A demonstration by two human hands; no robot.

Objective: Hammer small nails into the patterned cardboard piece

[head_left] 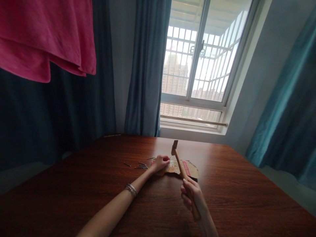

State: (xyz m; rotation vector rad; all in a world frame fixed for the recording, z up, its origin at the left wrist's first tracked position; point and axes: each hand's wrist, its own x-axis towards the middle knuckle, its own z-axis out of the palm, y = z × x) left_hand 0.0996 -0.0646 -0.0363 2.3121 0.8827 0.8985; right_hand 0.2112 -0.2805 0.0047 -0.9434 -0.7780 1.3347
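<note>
My right hand [192, 194] is wrapped round the wooden handle of a hammer [182, 168], its head raised above the far side of the board. With fingers pinched, my left hand [160, 162] rests at the left part of a flat, ragged-edged piece of cardboard or board [194, 169] with pink and speckled patches. A thin nail [170, 158] stands up at its fingertips, very small in view. Several loose nails [141, 166] lie on the table to the left of that hand, and a single nail [127, 164] lies farther left.
The brown wooden table [229, 197] reaches to the wall below a barred window [195, 65]. Blue curtains [145, 65] hang at the left and right. A pink cloth [46, 36] hangs at the upper left, above the table's level.
</note>
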